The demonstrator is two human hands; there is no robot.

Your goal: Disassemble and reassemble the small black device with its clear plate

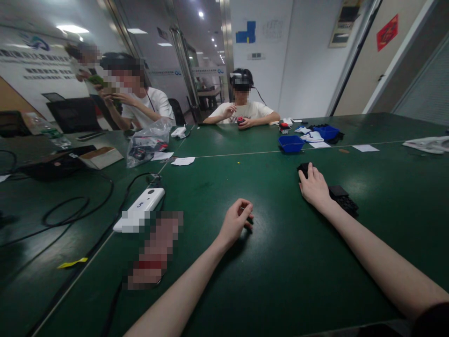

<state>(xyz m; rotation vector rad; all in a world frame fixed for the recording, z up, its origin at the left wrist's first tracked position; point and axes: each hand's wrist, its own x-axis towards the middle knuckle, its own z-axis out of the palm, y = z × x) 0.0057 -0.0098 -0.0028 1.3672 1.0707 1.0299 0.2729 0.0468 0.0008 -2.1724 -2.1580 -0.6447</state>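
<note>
Green tabletop (196,290) carries a white numbered box (140,208) at the left. Near the middle the left hand (235,221) rests with its fingers curled nearly closed by a small dark bit (250,220), too hidden to tell if gripped. Farther right, the right hand (314,187) lies palm down, fingers loosely extended over a black part (303,169), with a black block (344,199) just beside its wrist.

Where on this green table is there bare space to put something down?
Bare green lies between the left hand and right hand, on toward the blue tray, and right of the black parts. Crowded: the left side, with cables, a white device and a plastic bag.
</note>
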